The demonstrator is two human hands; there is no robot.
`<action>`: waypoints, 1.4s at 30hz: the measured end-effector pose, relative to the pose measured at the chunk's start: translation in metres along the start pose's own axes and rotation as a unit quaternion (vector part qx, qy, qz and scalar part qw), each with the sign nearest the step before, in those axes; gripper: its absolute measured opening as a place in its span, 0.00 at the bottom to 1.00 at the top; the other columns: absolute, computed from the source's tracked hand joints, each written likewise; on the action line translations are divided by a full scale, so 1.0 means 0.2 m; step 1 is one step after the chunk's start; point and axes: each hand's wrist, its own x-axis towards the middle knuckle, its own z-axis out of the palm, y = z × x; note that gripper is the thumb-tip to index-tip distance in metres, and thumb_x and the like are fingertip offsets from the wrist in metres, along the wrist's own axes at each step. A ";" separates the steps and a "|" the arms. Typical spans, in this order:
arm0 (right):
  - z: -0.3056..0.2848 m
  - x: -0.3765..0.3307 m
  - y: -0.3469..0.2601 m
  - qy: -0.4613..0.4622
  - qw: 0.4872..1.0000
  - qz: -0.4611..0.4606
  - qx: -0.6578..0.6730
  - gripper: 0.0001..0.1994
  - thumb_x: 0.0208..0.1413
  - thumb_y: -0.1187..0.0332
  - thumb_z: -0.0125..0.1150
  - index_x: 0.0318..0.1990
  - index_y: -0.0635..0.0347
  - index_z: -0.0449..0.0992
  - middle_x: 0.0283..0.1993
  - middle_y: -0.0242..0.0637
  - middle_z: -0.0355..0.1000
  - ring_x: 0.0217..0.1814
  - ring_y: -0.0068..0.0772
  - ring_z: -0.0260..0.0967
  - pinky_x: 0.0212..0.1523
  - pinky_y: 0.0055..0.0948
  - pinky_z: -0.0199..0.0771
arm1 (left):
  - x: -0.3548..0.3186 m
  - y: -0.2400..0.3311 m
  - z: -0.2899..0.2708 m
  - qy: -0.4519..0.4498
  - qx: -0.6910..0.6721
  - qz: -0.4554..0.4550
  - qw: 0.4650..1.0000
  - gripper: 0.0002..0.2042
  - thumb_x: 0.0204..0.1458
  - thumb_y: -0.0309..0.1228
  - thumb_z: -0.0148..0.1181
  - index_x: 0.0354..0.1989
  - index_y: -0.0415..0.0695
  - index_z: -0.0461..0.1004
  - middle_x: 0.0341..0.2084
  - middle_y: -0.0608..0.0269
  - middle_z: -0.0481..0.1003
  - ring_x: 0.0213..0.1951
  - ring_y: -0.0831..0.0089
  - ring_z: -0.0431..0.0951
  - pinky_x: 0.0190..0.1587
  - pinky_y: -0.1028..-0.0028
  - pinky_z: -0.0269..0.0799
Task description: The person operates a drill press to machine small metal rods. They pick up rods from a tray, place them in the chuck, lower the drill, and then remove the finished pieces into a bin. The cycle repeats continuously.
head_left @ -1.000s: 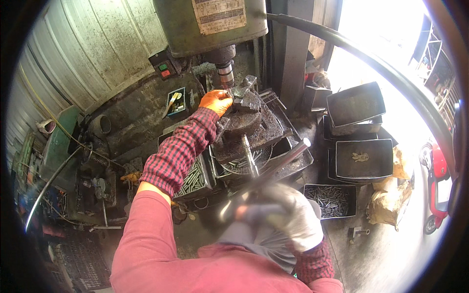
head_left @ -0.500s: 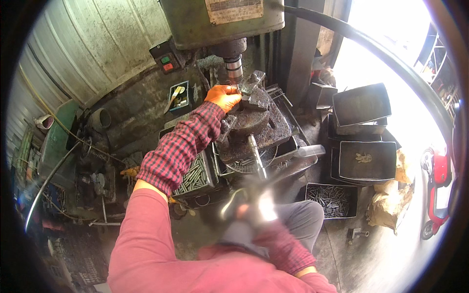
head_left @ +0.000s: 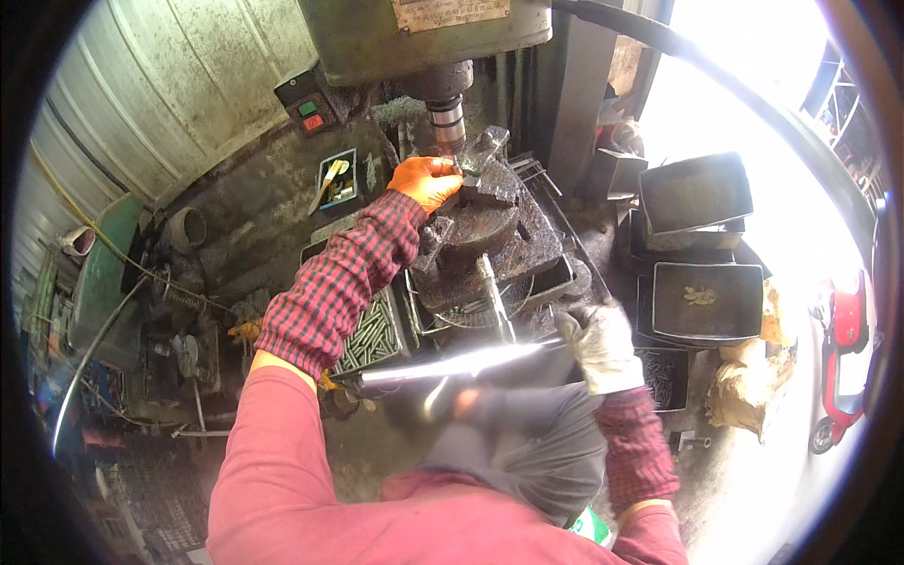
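My left hand (head_left: 426, 183), in an orange glove, reaches to the jaws of a dark, greasy vise (head_left: 476, 231). Its fingers are pinched together at the jaw, and what they hold is hidden. Just above the fingertips hangs the chuck (head_left: 448, 122) of a drill press (head_left: 428, 42). My right hand (head_left: 605, 348), in a dirty whitish glove, is closed around the right end of the vise handle (head_left: 461, 363). This long bright bar lies across the end of the vise screw (head_left: 494, 299), in front of my legs, and is partly blurred.
A bin of metal pins (head_left: 370, 337) stands below my left forearm, and another bin of pins (head_left: 662, 372) sits right of my right hand. Stacked black trays (head_left: 697, 193) are at the right. A small box with a brush (head_left: 337, 184) lies left of the vise, near a switch box (head_left: 306, 104).
My right hand has moved from in front of my body out to the right, and the vise handle has turned to lie nearly level. My left hand stays at the jaws.
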 end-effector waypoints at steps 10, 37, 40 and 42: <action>0.02 -0.30 -0.46 -0.239 0.676 -0.330 0.614 0.38 0.56 0.42 0.61 0.61 0.69 0.74 0.58 0.50 0.74 0.58 0.50 0.72 0.64 0.49 0.67 | -0.03 0.06 -0.02 0.007 0.001 -0.023 1.000 0.08 0.55 0.30 0.72 0.41 0.42 0.85 0.33 0.69 0.84 0.36 0.83 0.80 0.41 0.78 0.74; -0.07 0.10 -0.02 0.314 0.927 -0.165 -0.125 0.22 0.53 0.53 0.71 0.15 0.57 0.75 0.18 0.41 0.69 0.29 0.49 0.71 0.52 0.49 0.72 | -0.34 -0.77 -0.71 0.333 0.196 -0.177 0.905 0.35 0.58 0.48 0.67 0.71 0.44 0.65 0.64 0.41 0.71 0.64 0.49 0.72 0.67 0.60 0.65; -0.08 0.11 -0.05 0.327 0.924 -0.169 -0.108 0.23 0.52 0.55 0.71 0.12 0.57 0.72 0.16 0.40 0.66 0.26 0.50 0.68 0.51 0.49 0.72 | -0.34 -0.87 -0.71 0.258 0.105 -0.141 0.950 0.29 0.61 0.43 0.65 0.68 0.43 0.71 0.60 0.51 0.77 0.61 0.61 0.77 0.64 0.66 0.68; -0.08 0.12 -0.05 0.317 0.925 -0.167 -0.127 0.25 0.54 0.50 0.70 0.12 0.56 0.72 0.17 0.41 0.67 0.27 0.51 0.69 0.48 0.50 0.72 | -0.32 -0.85 -0.75 0.281 0.116 -0.103 0.947 0.24 0.62 0.40 0.63 0.63 0.41 0.75 0.56 0.51 0.80 0.58 0.63 0.79 0.61 0.68 0.70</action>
